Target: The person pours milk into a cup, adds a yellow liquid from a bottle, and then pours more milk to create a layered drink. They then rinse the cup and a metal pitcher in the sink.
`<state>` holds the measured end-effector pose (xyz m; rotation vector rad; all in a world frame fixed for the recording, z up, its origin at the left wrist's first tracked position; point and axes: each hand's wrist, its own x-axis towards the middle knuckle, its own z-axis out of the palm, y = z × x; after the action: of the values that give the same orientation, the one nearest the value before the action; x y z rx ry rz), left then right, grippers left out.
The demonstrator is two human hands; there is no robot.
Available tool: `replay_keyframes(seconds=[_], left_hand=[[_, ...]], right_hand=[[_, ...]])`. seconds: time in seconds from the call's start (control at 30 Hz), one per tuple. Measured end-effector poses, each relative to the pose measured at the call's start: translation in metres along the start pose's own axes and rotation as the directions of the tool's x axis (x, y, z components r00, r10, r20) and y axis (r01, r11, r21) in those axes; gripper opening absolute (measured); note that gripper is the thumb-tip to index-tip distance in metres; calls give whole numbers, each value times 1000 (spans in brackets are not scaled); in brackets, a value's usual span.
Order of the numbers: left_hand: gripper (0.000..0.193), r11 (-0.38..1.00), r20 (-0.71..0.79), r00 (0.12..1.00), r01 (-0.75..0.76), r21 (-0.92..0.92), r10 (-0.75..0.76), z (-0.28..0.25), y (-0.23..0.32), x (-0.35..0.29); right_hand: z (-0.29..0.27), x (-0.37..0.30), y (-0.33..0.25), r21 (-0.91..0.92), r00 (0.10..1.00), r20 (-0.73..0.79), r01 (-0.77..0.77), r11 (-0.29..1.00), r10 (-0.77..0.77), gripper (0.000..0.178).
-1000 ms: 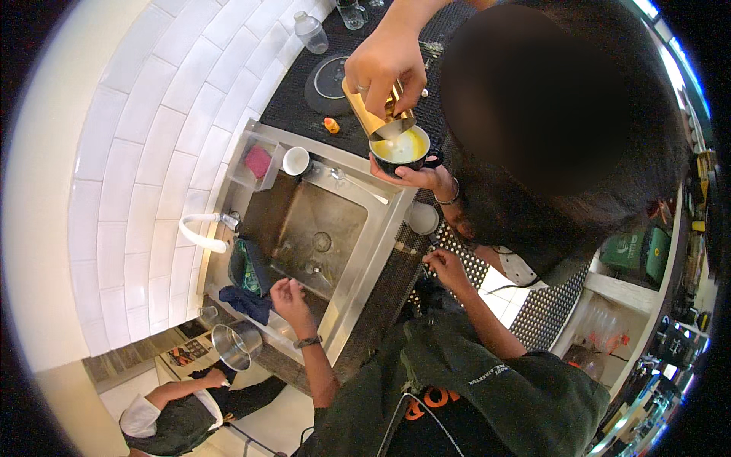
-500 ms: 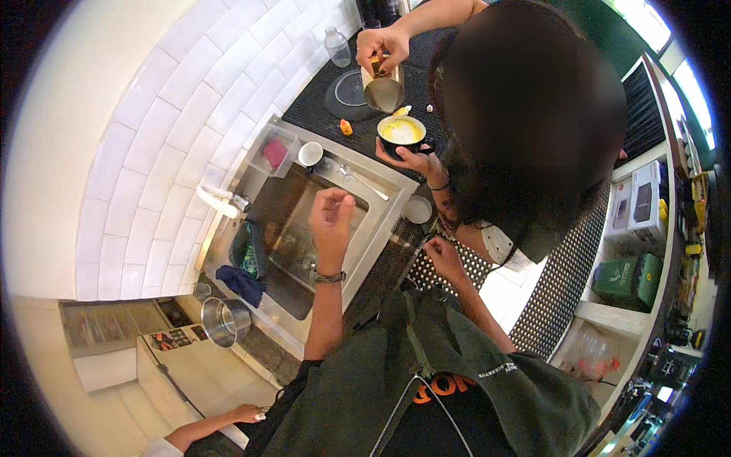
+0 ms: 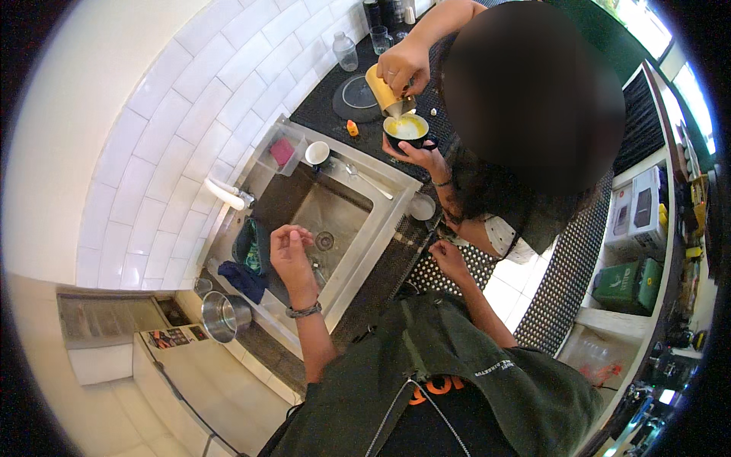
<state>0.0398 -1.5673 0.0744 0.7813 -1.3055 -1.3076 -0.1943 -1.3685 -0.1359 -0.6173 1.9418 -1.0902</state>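
My left hand (image 3: pixel 292 255) is raised over the sink (image 3: pixel 346 206), its fingers loosely bent and a little apart, with nothing in it. My right hand (image 3: pixel 449 259) hangs low by the counter's front edge, fingers curled in, with nothing visible in them. Across from me a co-worker tips a yellow milk pitcher (image 3: pixel 384 90) over a dark cup (image 3: pixel 407 129). The cup holds yellowish liquid with white on top, and the co-worker's other hand (image 3: pixel 417 154) supports it. The pitcher's spout is right at the cup's rim.
By the sink are a white cup (image 3: pixel 317 153), a spoon (image 3: pixel 371 183), a clear bin with a pink sponge (image 3: pixel 281 151), a faucet (image 3: pixel 228 194) and a dark blue cloth (image 3: pixel 242 282). A metal pot (image 3: pixel 225 317) stands at the near left. A small clear container (image 3: pixel 421 206) sits near the counter edge.
My left hand has dropped lower and to the left, its fingers loosening. The co-worker's pitcher has tilted down to the cup's rim. Another person's hand at the lower left has left view.
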Motion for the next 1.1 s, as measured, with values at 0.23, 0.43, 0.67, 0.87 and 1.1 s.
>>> replay_keyframes(seconds=[0.23, 0.43, 0.67, 0.87, 1.1], left_hand=[[16, 999, -27, 999, -46, -17, 45, -19, 14, -12], [17, 996, -33, 998, -59, -71, 57, -29, 20, -13], [18, 998, 12, 999, -37, -44, 38, -21, 14, -10], [17, 998, 74, 995, 68, -20, -66, -8, -3, -18], [14, 987, 131, 979, 151, 46, -156, -14, -22, -36]], right_hand=[[6, 4, 4, -56, 995, 24, 95, 994, -94, 23], [14, 2, 2, -98, 992, 45, 122, 988, -118, 20], [11, 4, 11, -7, 989, -28, 144, 990, -144, 21], [9, 5, 25, 61, 988, -48, 150, 987, -147, 19], [8, -14, 24, 21, 995, -3, 102, 995, -102, 20]])
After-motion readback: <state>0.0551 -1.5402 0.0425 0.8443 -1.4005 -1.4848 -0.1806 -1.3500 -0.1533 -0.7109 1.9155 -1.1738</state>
